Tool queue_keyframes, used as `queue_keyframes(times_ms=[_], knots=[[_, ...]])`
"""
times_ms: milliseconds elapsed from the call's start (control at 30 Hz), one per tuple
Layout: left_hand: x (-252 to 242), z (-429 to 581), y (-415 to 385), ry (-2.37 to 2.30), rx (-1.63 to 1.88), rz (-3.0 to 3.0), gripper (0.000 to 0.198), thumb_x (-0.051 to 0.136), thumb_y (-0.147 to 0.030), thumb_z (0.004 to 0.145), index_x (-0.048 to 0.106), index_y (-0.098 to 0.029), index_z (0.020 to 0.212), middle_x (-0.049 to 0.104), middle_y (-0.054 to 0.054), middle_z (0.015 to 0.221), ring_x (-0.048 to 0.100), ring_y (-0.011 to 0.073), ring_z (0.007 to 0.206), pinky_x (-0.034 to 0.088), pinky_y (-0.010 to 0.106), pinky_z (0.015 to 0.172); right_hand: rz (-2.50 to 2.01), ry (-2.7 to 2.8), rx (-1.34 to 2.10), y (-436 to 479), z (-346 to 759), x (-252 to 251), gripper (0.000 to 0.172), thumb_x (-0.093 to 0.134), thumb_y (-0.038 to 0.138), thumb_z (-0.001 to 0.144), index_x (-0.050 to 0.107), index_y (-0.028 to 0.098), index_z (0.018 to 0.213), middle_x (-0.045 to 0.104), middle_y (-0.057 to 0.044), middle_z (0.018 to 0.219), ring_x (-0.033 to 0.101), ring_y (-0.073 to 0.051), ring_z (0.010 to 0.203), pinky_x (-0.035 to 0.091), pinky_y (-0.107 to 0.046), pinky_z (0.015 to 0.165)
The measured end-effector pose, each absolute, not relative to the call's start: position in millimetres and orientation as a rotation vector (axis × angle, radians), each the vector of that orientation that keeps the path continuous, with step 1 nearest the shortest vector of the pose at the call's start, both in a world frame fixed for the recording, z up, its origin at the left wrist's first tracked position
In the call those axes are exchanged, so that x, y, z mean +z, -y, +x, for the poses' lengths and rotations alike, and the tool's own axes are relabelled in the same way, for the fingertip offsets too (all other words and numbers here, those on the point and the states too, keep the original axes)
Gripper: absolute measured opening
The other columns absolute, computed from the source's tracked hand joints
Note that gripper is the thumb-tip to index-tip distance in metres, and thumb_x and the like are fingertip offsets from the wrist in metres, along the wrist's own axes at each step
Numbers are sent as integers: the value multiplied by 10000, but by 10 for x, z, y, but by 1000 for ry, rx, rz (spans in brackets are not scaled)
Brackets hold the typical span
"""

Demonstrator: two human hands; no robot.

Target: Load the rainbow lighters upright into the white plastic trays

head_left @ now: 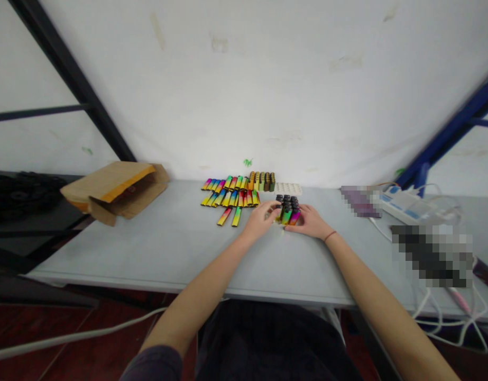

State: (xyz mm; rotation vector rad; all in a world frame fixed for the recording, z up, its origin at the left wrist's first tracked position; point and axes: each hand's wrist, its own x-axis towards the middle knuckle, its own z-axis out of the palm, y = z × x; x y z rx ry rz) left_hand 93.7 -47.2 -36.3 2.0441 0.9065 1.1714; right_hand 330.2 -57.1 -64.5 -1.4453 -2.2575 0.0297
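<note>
A tight cluster of shiny multicoloured tubes with black tops (287,205) stands upright on the grey table. My left hand (263,218) closes its fingers and thumb on the cluster's left side. From the right, my right hand (310,222) curls against the same cluster, with its thumb low at the front. The hands hide part of the tubes' sides. Left of them, several rainbow-metallic tubes (229,198) lie in loose rows, two of them nearer to me. Behind stands a block of upright gold-topped tubes (261,181). A white tray with holes (289,188) lies beside that block.
An opened brown cardboard box (120,185) lies at the table's left. On the right are a purple phone-like slab (360,201), a white power strip (404,205), cables and a pixelated dark object (430,256). The table's front edge (244,293) runs close to my body.
</note>
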Motion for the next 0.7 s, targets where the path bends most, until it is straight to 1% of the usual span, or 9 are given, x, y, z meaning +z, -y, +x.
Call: queue_keyframes(times_ms=[100, 233, 300, 400, 500, 600, 700], knots=[[-354, 925, 479, -943, 1147, 2095, 283, 553, -276, 934, 636, -220, 1199, 721, 66, 1089, 682, 194, 982, 514, 321, 941, -1447, 2260, 33, 571, 3302, -647, 698, 695, 716, 738, 666, 177, 1179, 664, -167, 1257, 588, -365, 1177, 456, -503, 1022], [-260, 910, 526, -1018, 1089, 2313, 260, 518, -268, 949, 669, -233, 1157, 711, 66, 1070, 665, 198, 1007, 485, 317, 961, -1448, 2263, 31, 575, 3300, -638, 698, 698, 714, 736, 668, 167, 1169, 661, -175, 1258, 591, -368, 1170, 458, -505, 1022], [-167, 874, 547, -1211, 1100, 2328, 271, 511, -324, 958, 666, -217, 1154, 709, 74, 1020, 662, 206, 984, 486, 313, 925, -1452, 2265, 28, 579, 3298, -628, 707, 698, 714, 736, 665, 163, 1178, 663, -178, 1251, 592, -371, 1166, 461, -507, 1018], [-8, 722, 519, -1719, 1081, 2134, 336, 485, -436, 964, 663, -188, 1105, 719, 87, 949, 670, 226, 934, 487, 310, 827, -1466, 2279, 28, 581, 3297, -614, 713, 686, 718, 743, 668, 151, 1173, 667, -187, 1235, 592, -380, 1160, 471, -510, 1003], [102, 476, 412, -2050, 785, 2009, 331, 476, -427, 956, 706, -191, 988, 740, 113, 1006, 684, 255, 962, 477, 317, 794, -1476, 2287, 31, 580, 3298, -608, 718, 681, 725, 740, 673, 140, 1155, 663, -194, 1238, 590, -384, 1157, 469, -509, 1005], [135, 284, 306, -2143, 483, 1958, 322, 504, -409, 929, 743, -194, 951, 757, 137, 994, 696, 284, 986, 482, 328, 779, -1473, 2286, 38, 579, 3300, -608, 722, 679, 727, 741, 667, 146, 1170, 659, -189, 1250, 588, -377, 1161, 464, -501, 1013], [129, 240, 276, -2157, 322, 1967, 324, 529, -421, 908, 760, -199, 950, 758, 155, 1021, 695, 304, 1031, 495, 340, 790, -1481, 2282, 44, 580, 3299, -607, 726, 673, 729, 746, 658, 156, 1191, 658, -182, 1256, 587, -372, 1164, 462, -499, 1013]])
